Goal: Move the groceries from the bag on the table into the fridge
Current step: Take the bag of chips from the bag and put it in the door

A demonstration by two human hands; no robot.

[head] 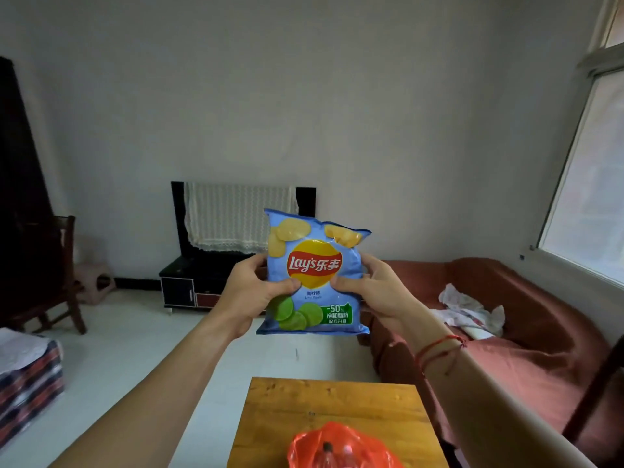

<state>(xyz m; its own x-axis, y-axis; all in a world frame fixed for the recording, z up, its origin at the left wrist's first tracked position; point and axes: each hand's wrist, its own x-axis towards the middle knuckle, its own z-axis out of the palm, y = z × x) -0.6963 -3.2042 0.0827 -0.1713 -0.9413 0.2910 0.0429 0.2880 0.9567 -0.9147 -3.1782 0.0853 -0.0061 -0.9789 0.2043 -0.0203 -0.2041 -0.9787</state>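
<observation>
Both hands grasp a blue foil crisp packet printed with green lime slices: left hand clamps its left edge, right hand its right edge, thumbs pressed on the front. Packet is upright in the air, beyond the table. Nearest, a square yellow wooden table carries a crumpled orange plastic bag, contents indistinct. Further right, a red fabric sofa. At the far wall, a black television draped with a white lace cloth.

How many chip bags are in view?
1. The chip bag is held up by the left hand and right hand; the orange bag on the table may hide more.
</observation>
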